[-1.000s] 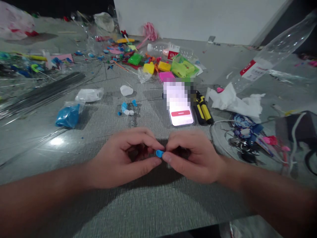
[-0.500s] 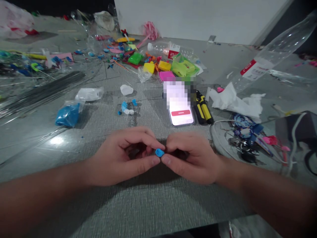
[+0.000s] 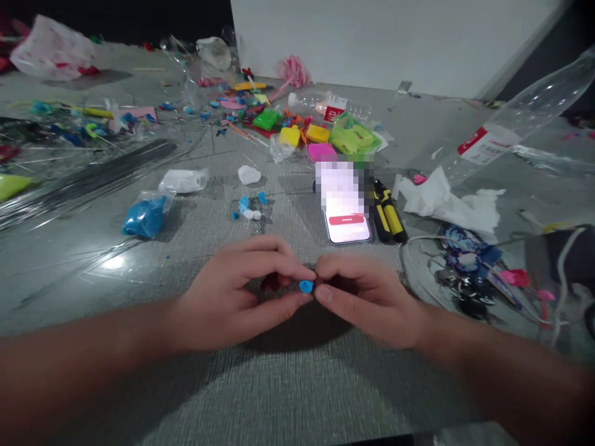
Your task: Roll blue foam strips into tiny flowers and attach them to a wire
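A small lump of blue modelling clay [image 3: 305,287] sits between the tips of my left hand [image 3: 242,294], pinched by thumb and index finger. My right hand [image 3: 372,297] meets it from the other side, its thumb and index finger closed together at the lump's right edge; whether they grip it too is hard to see. Beyond the hands lie small light-blue bits [image 3: 244,204], a white lump [image 3: 250,175] and a bag of blue clay [image 3: 145,217] on the grey table [image 3: 288,396].
A lit phone [image 3: 348,230] and black-and-yellow pliers [image 3: 389,214] lie just past my right hand. Crumpled tissue [image 3: 432,192], a leaning plastic bottle [image 3: 488,145] and a white cable [image 3: 560,260] are at the right. Thin wires [image 3: 116,173] stretch across the left; colourful clay packs [image 3: 318,133] are heaped behind.
The blue lump has turned, showing a rounder face now. My right thumb has drawn slightly away from my left thumb. The whole view has shifted a little.
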`<state>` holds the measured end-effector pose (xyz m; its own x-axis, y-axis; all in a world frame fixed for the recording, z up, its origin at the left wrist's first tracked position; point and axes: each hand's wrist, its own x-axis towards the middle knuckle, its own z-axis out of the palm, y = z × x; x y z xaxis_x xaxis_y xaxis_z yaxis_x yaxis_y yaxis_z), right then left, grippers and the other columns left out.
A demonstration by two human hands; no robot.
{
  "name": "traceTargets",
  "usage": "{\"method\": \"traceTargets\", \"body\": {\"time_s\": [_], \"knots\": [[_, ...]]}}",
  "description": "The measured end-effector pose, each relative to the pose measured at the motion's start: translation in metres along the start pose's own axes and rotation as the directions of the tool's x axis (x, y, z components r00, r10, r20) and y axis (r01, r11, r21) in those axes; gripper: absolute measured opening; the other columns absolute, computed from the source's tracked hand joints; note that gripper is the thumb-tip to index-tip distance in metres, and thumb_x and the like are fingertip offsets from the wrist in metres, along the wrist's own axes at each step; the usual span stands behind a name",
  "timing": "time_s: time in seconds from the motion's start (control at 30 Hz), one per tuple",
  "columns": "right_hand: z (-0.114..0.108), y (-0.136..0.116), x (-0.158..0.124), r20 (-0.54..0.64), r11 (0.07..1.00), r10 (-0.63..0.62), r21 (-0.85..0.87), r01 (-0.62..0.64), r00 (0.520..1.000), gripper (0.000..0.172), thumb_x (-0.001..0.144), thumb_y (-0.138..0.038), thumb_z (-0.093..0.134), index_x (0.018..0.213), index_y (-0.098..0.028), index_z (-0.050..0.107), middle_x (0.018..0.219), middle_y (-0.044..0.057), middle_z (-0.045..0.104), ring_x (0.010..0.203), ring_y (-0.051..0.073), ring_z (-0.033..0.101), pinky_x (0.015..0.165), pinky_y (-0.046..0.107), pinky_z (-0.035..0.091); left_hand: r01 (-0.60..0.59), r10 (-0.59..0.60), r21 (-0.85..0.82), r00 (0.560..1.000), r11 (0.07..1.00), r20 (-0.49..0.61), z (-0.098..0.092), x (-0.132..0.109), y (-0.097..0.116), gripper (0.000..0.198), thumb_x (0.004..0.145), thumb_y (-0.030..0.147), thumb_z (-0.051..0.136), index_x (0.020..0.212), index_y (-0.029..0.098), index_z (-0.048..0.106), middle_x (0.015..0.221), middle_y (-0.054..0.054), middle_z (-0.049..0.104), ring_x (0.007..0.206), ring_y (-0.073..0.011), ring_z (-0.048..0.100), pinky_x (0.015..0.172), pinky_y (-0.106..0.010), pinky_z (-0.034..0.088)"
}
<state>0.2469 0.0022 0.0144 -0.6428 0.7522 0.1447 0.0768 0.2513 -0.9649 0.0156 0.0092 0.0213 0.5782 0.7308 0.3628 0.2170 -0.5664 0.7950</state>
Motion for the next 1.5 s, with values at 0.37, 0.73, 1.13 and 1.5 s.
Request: {"method": "traceTargets", "body": {"time_s": [0.37, 0.73, 1.13, 1.5], "knots": [[0.005, 0.003, 0.0, 0.051, 0.778, 0.37, 0.528, -0.339, 0.928, 0.022, 0.095, -0.039, 0.069, 0.094, -0.017, 0.068, 0.077, -0.001, 0.058, 0.063, 0.008, 0.05, 0.05, 0.017, 0.037, -0.093, 0.097, 0.189, 0.995, 0.978, -0.013, 0.002, -0.002, 0.002, 0.025, 0.088, 0.011, 0.074, 0.112, 0.016, 0.073, 0.088, -0.002, 0.065, 0.077, -0.0097, 0.062, 0.072, -0.021, 0.05], [0.009, 0.002, 0.0, 0.057, 0.742, 0.382, 0.576, -0.343, 0.922, 0.023, 0.095, -0.039, 0.07, 0.093, -0.017, 0.07, 0.077, 0.0, 0.06, 0.063, 0.007, 0.053, 0.049, 0.014, 0.039, -0.083, 0.089, 0.155, 0.996, 0.984, -0.031, 0.002, -0.006, 0.002, 0.026, 0.089, 0.01, 0.073, 0.114, 0.018, 0.073, 0.087, -0.001, 0.064, 0.074, -0.0091, 0.061, 0.068, -0.021, 0.05], [0.012, 0.002, -0.001, 0.059, 0.724, 0.397, 0.594, -0.352, 0.916, 0.023, 0.094, -0.041, 0.071, 0.097, -0.018, 0.07, 0.079, 0.0, 0.06, 0.067, 0.008, 0.056, 0.05, 0.013, 0.041, -0.024, 0.031, 0.113, 0.998, 0.993, -0.062, 0.003, -0.006, 0.001, 0.023, 0.09, 0.013, 0.073, 0.112, 0.02, 0.074, 0.085, 0.0, 0.065, 0.07, -0.0083, 0.06, 0.064, -0.019, 0.05], [0.008, 0.004, -0.001, 0.028, 0.775, 0.355, 0.549, -0.311, 0.934, 0.023, 0.096, -0.042, 0.068, 0.097, -0.018, 0.07, 0.079, 0.0, 0.06, 0.063, 0.008, 0.053, 0.05, 0.017, 0.04, -0.035, 0.037, 0.051, 0.999, 0.998, -0.031, 0.001, -0.004, 0.002, 0.021, 0.089, 0.014, 0.075, 0.111, 0.017, 0.075, 0.082, 0.001, 0.063, 0.067, -0.0069, 0.059, 0.064, -0.019, 0.048]]}}
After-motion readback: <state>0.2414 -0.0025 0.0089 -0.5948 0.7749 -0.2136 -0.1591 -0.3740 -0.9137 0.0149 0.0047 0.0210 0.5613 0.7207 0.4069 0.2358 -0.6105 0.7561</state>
